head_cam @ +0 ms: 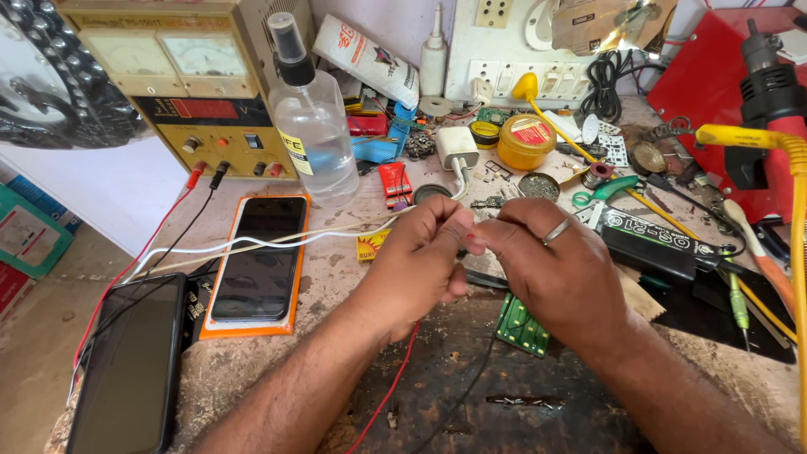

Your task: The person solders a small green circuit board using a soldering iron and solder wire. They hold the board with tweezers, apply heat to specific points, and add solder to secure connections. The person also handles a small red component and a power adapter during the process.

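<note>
here the left hand [420, 252] and right hand [551, 265] meet fingertip to fingertip, each grip pinched shut on a white cable [277, 242] running off left over the worktop [336, 277]. two dark phones lie left: one in an orange case [261, 261], one in black [130, 366]. one clear spray bottle [315, 126] with a yellow label stands behind; one round yellow tin [526, 141] with a red label lies further right.

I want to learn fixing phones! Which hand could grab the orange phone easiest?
Probably the left hand. The phone in the orange case lies on its side of the bench, while the right hand would have to cross over. Both hands are pinched together over something small right now.
</note>
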### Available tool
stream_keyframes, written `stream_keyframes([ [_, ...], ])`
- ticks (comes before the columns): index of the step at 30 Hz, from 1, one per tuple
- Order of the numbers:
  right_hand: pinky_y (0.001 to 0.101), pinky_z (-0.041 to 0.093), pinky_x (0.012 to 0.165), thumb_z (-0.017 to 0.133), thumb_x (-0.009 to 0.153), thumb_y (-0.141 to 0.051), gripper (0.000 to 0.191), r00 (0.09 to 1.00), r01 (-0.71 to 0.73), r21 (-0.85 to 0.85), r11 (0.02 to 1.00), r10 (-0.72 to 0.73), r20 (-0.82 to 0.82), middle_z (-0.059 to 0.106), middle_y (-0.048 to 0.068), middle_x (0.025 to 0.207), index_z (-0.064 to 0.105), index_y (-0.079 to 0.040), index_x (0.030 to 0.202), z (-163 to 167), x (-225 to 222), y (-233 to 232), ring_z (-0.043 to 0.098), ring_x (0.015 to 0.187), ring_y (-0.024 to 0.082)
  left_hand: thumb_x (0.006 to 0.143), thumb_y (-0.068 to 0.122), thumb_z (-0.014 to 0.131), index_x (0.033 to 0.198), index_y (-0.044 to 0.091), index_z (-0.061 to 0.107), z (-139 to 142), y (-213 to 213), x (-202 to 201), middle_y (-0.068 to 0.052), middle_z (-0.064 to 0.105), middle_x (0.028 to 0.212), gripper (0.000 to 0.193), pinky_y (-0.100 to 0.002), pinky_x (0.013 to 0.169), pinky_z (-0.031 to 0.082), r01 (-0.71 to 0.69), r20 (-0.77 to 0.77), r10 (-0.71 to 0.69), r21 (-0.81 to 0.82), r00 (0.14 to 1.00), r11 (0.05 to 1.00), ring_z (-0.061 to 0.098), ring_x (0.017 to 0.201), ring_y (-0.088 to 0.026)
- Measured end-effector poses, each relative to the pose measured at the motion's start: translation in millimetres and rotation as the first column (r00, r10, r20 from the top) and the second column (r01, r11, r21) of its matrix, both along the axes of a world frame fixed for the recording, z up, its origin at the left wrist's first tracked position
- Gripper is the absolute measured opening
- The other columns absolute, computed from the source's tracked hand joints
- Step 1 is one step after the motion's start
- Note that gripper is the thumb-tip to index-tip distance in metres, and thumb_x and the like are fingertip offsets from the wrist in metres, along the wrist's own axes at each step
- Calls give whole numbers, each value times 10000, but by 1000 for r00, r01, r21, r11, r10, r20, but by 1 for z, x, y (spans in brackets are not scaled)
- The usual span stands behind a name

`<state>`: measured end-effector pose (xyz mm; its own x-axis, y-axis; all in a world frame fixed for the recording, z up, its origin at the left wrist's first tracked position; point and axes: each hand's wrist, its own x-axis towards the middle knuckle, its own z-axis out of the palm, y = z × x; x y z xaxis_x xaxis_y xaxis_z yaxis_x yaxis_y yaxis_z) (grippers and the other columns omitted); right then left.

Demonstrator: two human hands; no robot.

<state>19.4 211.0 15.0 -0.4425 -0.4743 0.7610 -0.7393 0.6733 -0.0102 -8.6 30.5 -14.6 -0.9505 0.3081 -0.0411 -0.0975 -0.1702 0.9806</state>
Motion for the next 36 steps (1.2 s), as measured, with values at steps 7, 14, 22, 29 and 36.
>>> stream_keyframes([
  [7, 226, 558, 725, 795, 903, -83, 193, 876, 50, -569, 821, 237, 420, 698, 66, 1048, 770, -57, 1093, 0, -10, 0, 655, 891, 95, 1068, 153, 623, 1029, 15, 643, -1, 7, 2, -20, 657, 856, 145, -225, 687, 498, -169, -431, 174, 51, 886, 984, 590, 778, -57],
  [14, 203, 519, 668, 754, 967, -85, 126, 812, 49, -617, 785, 329, 483, 688, 50, 960, 724, -13, 1065, -12, -13, 6, 627, 808, 85, 1024, 131, 661, 1057, 15, 667, 7, 5, 6, 6, 692, 876, 120, -225, 702, 529, -176, -471, 170, 31, 865, 984, 630, 789, -55],
  [22, 220, 573, 689, 697, 987, -145, 169, 749, 140, -786, 603, 454, 482, 716, 29, 928, 680, -8, 1085, -8, -10, 4, 681, 801, 75, 1017, 164, 604, 1246, 107, 631, 19, 0, 11, -20, 783, 1001, 238, -214, 566, 467, -52, -231, 60, 42, 971, 998, 666, 746, -77],
  [29, 222, 566, 686, 696, 989, -134, 174, 759, 129, -790, 599, 453, 468, 736, 52, 937, 677, 7, 1090, -9, -3, 0, 686, 811, 79, 1024, 152, 640, 1201, 41, 622, 11, 6, 15, -64, 769, 1071, 210, -250, 705, 574, 14, -347, 72, 239, 935, 971, 738, 963, -120],
  [36, 209, 554, 701, 697, 1000, -132, 182, 779, 74, -816, 574, 478, 406, 712, 30, 951, 674, 7, 1115, -13, 0, -3, 660, 813, 61, 1008, 127, 672, 1169, 23, 641, 8, 9, 15, -54, 728, 1058, 195, -295, 777, 614, 16, -312, 93, 330, 946, 944, 722, 968, -132],
])
